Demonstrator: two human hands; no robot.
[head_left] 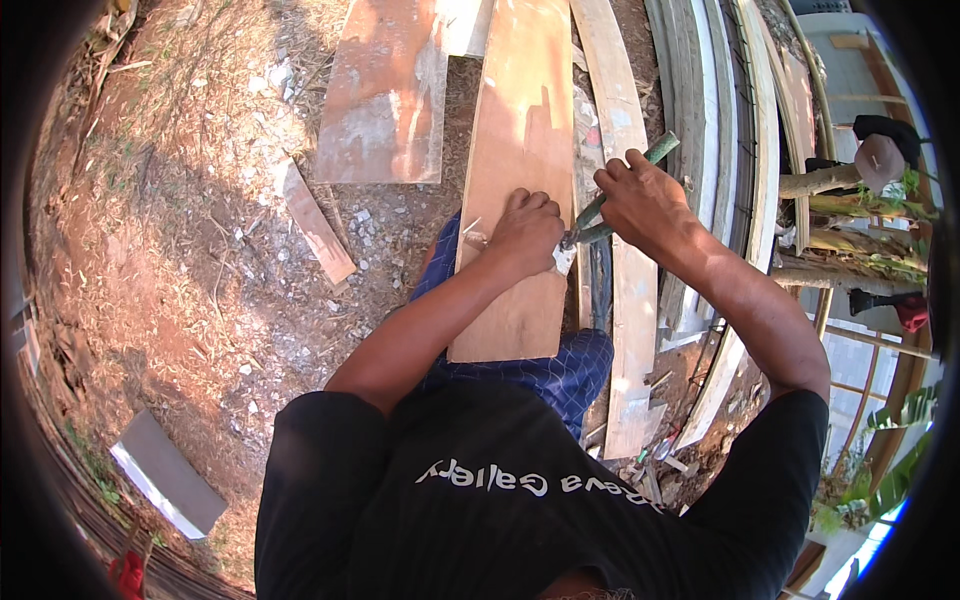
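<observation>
A long plywood board [525, 100] lies across my lap and points away from me. My left hand [528, 232] rests on it with curled fingers, close to its right edge; what they hold, if anything, is hidden. My right hand [640, 200] is closed around a green-handled tool [661, 148] that looks like pincers, its handles spread apart. The tool's dark head meets the board's right edge beside my left hand. A small pale sliver [471, 226] shows near the board's left edge.
A stained wide board [385, 110] lies ahead to the left, a short plank [318, 228] nearer. To the right are a long plank [632, 330] and stacked long boards [700, 150]. A grey panel [170, 473] lies at lower left. Debris litters the dirt ground.
</observation>
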